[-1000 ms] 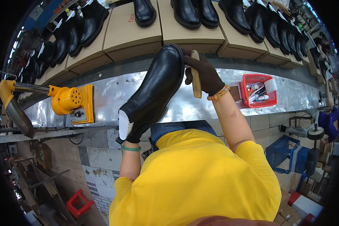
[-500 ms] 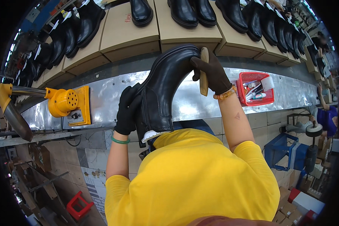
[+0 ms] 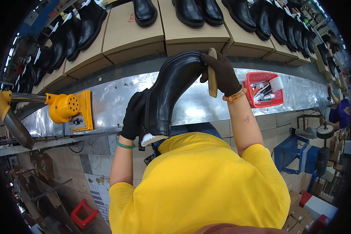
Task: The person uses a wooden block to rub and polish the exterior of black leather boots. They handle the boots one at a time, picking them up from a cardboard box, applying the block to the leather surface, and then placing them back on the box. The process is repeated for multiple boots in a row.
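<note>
A black leather ankle boot [image 3: 168,89] is tilted over the metal bench, its toe away from me and to the right, its leg opening with white lining or paper near my shirt. My left hand [image 3: 133,113], in a black glove, is closed around the back of the boot at the heel and shaft. In a dark brown glove, my right hand [image 3: 221,72] grips a long, tan, wooden-looking piece [image 3: 212,76], shaped like a brush back. Its thumb and fingertips are at the boot's toe; the face of the piece toward the palm is hidden.
Cardboard boxes [image 3: 133,39] line the bench's far side with black boots [image 3: 188,13] on top. A yellow machine [image 3: 68,109] stands left on the metal bench [image 3: 109,97]. To the right sits a red basket [image 3: 266,104] of tubes and tools. Another person [image 3: 339,115] is at far right.
The boot's leg end has swung left, and its toe has dropped slightly toward me. My right hand has shifted a little right and nearer, with the tan piece turned more upright.
</note>
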